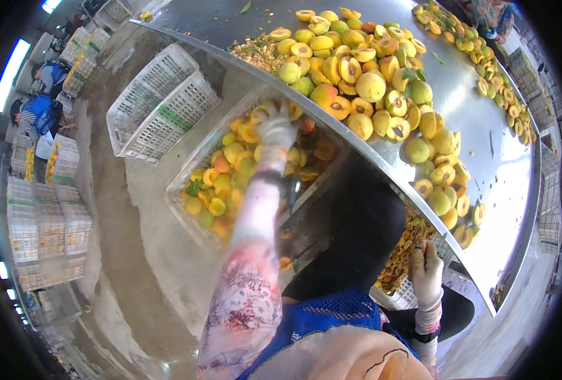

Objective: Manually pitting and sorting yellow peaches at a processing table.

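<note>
My left hand [277,130], in a pale glove and blurred, reaches with spread fingers over the fruit in a plastic crate [179,204] below the table edge. That crate holds yellow-orange stone fruit [224,180], some of it cut in half. My right hand [426,273], also gloved, is closed around a small tool [419,244], mostly hidden by the fingers. It is beside the metal table's edge, next to a crate [402,297] full of small brown-yellow pieces [397,261], perhaps fruit stones. Whole and halved stone fruit [352,71] is heaped on the metal table [457,95].
A white plastic crate [162,104] stands on the wet floor to the left. Small pale pits or kernels [259,53] lie beside the heaped fruit. Stacked crates [48,228] line the far left, where people in blue [43,111] work. Another person [490,19] is across the table.
</note>
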{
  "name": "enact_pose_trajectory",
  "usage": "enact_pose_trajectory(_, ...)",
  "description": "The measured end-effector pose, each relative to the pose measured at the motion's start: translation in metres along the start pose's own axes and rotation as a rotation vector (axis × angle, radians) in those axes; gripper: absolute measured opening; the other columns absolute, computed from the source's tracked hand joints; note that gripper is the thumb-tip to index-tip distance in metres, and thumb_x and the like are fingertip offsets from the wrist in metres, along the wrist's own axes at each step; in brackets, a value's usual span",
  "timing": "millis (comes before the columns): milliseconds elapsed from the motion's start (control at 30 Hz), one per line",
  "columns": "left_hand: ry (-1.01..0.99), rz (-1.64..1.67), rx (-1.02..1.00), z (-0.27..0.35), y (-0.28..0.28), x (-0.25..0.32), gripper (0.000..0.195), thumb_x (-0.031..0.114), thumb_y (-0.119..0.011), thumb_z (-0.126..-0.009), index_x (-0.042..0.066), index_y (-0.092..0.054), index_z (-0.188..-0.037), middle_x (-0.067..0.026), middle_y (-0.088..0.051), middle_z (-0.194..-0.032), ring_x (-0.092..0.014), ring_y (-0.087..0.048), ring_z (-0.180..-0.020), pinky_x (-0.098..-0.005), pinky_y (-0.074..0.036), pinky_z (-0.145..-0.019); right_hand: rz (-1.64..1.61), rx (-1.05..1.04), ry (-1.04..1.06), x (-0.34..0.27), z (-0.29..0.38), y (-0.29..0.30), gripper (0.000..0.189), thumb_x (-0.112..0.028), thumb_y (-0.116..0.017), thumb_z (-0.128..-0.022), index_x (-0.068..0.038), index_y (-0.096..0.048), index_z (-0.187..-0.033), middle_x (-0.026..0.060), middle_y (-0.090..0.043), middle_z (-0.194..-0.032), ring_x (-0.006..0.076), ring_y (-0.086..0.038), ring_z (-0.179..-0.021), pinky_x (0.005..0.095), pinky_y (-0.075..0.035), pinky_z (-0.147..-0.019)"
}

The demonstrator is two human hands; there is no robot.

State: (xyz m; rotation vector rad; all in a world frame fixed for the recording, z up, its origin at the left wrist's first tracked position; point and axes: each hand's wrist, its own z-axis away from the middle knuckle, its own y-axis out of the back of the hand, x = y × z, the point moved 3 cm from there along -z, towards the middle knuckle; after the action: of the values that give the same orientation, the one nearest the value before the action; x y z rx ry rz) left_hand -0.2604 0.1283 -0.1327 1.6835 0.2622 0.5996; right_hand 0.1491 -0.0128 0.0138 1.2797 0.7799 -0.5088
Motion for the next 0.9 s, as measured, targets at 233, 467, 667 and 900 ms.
enact_pose_trajectory(233,0.378,-0.036,-0.159,-0.069,-0.027,-0.007,0.08,0.042,-0.066,-0.076,0.024,-0.026,-0.142,-0.014,-0.021,-0.147,-0.039,-0.018,-0.133,-0.0648,-0.029,-0.095,0.019,-0.217,0.118,-0.084,-0.028,-0.01,0.014,-0.003,-0.052,-0.085,0.001,-0.054,-0.098,0.018,-0.058,-0.071,0.0306,-0.061,-0.063,0.0337,-0.046,-0.056)
enact_pose_trajectory(467,-0.041,-0.097,-0.224,-0.02,-0.013,-0.024,0.069,0.061,-0.049,-0.078,0.017,-0.046,-0.132,-0.0114,-0.032,-0.144,-0.036,-0.026,-0.133,-0.065,-0.028,-0.094,0.043,-0.264,0.245,-0.113,-0.055,-0.067,0.022,-0.005,-0.058,-0.082,0.001,-0.056,-0.103,0.0157,-0.065,-0.083,0.0309,-0.065,-0.077,0.0335,-0.051,-0.068)
enact_pose_trajectory(667,-0.043,-0.11,-0.402,-0.008,-0.001,-0.06,0.056,0.061,-0.05,-0.078,0.013,-0.066,-0.103,-0.0129,-0.061,-0.111,-0.034,-0.047,-0.115,-0.0556,-0.039,-0.086,0.021,-0.298,0.122,-0.106,-0.06,-0.089,0.019,-0.008,-0.053,-0.087,-0.001,-0.055,-0.105,0.0164,-0.064,-0.08,0.029,-0.065,-0.073,0.0344,-0.051,-0.063)
enact_pose_trajectory(900,-0.393,-0.063,0.181,0.101,0.047,-0.069,0.043,0.043,-0.056,-0.079,0.018,-0.057,-0.114,-0.0153,-0.06,-0.108,-0.034,-0.05,-0.111,-0.0504,-0.043,-0.085,-0.152,-0.311,0.171,-0.104,-0.062,-0.108,0.02,-0.006,-0.053,-0.088,0.001,-0.055,-0.106,0.0155,-0.061,-0.073,0.0186,-0.061,-0.065,0.0298,-0.048,-0.057)
